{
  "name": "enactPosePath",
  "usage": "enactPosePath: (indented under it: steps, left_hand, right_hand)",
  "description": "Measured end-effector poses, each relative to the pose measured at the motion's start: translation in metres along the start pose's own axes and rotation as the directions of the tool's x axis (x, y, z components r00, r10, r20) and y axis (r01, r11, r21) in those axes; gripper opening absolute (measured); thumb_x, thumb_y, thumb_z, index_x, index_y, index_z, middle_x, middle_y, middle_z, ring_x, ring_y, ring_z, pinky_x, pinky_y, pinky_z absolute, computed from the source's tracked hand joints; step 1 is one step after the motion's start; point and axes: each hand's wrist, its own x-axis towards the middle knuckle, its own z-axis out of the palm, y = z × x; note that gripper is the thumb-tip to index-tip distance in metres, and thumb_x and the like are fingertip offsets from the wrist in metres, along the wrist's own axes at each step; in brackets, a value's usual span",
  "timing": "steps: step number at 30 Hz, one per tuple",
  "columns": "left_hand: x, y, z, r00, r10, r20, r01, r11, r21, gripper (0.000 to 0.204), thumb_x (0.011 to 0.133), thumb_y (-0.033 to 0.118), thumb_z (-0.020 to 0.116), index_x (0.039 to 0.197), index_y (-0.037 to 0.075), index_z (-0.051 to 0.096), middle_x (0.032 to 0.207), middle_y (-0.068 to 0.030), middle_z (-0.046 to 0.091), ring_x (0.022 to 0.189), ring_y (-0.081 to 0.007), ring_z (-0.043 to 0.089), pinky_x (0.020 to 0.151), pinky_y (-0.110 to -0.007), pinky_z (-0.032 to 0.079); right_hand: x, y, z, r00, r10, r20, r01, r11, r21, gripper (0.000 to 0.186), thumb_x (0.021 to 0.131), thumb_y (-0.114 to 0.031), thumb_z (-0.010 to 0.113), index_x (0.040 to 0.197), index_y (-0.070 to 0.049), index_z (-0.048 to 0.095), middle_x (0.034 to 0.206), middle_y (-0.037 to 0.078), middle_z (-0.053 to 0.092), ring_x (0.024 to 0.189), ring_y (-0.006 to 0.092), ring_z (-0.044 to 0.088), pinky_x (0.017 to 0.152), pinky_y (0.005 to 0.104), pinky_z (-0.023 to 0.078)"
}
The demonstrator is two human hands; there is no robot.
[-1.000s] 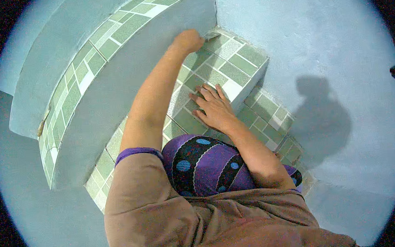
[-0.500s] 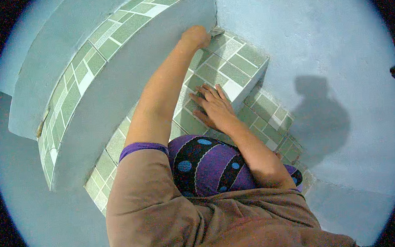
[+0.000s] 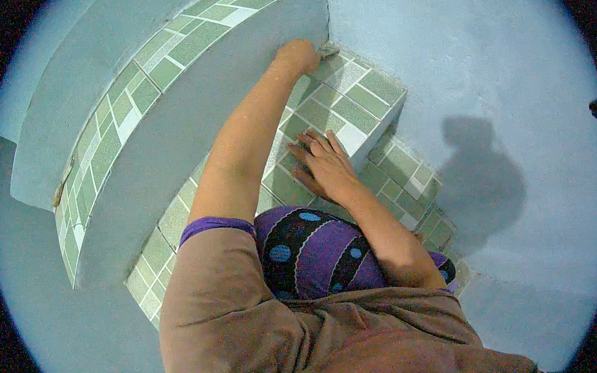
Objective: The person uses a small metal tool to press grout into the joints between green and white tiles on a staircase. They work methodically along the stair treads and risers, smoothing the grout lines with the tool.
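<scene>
My left hand reaches into the far inner corner of a green-tiled stair step. Its fingers are closed on a small greyish, cloth-like piece, which sticks out on the right against the corner; most of it is hidden. Lower down, my right hand lies palm down on the same step near its front edge, fingers spread, holding nothing. The tiles are green rectangles in several shades with pale strips between them.
Left of my arm rises the grey-blue riser of a higher tiled step. A pale blue wall bounds the right side and carries a dark shadow. Lower tiled steps lie beyond my right forearm. Purple and black patterned fabric covers my lap.
My left hand has shifted very slightly to the right at the corner. My right hand stays in the same place on the tiles.
</scene>
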Motion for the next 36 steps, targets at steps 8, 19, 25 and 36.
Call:
enactPosePath:
  steps: [8,19,25,36]
  left_hand:
    - [-0.038,-0.052,-0.007,0.974,0.225,0.001,-0.224,0.970,0.100,0.044,0.089,0.041,0.052,0.090,0.001,0.070,0.091,-0.0247,0.066,0.086,-0.0440,0.064,0.081,-0.050,0.050]
    - [-0.021,-0.043,0.003,0.990,0.139,-0.032,-0.140,0.990,-0.012,0.040,0.085,0.036,0.056,0.092,-0.001,0.071,0.099,-0.0241,0.067,0.095,-0.0414,0.064,0.087,-0.046,0.050]
    - [-0.042,-0.077,-0.012,0.969,0.244,0.036,-0.247,0.963,0.111,0.045,0.089,0.045,0.053,0.090,0.004,0.071,0.090,-0.0220,0.067,0.085,-0.0433,0.064,0.078,-0.049,0.050]
    - [-0.035,-0.054,-0.010,0.991,0.135,-0.019,-0.136,0.985,-0.106,0.040,0.084,0.039,0.057,0.092,0.002,0.071,0.093,-0.0242,0.067,0.087,-0.0403,0.066,0.081,-0.047,0.050]
  right_hand:
    - [-0.002,-0.003,0.000,0.997,0.017,-0.075,-0.007,0.992,0.125,0.052,0.085,-0.037,0.063,0.130,-0.014,0.055,0.142,0.012,0.044,0.136,0.0299,0.034,0.115,0.0520,0.016]
    - [-0.002,-0.003,0.001,0.999,0.036,-0.001,-0.036,0.998,0.053,0.053,0.088,-0.039,0.060,0.137,-0.019,0.049,0.145,0.009,0.039,0.138,0.0272,0.030,0.116,0.0495,0.016]
    - [-0.001,-0.002,0.004,0.994,-0.001,-0.111,0.013,0.994,0.111,0.054,0.085,-0.040,0.063,0.131,-0.014,0.055,0.142,0.010,0.044,0.136,0.0296,0.034,0.115,0.0518,0.016]
    - [0.000,-0.005,-0.005,0.999,0.048,0.015,-0.049,0.997,0.059,0.053,0.088,-0.041,0.058,0.136,-0.019,0.049,0.147,0.007,0.038,0.139,0.0250,0.029,0.117,0.0472,0.014]
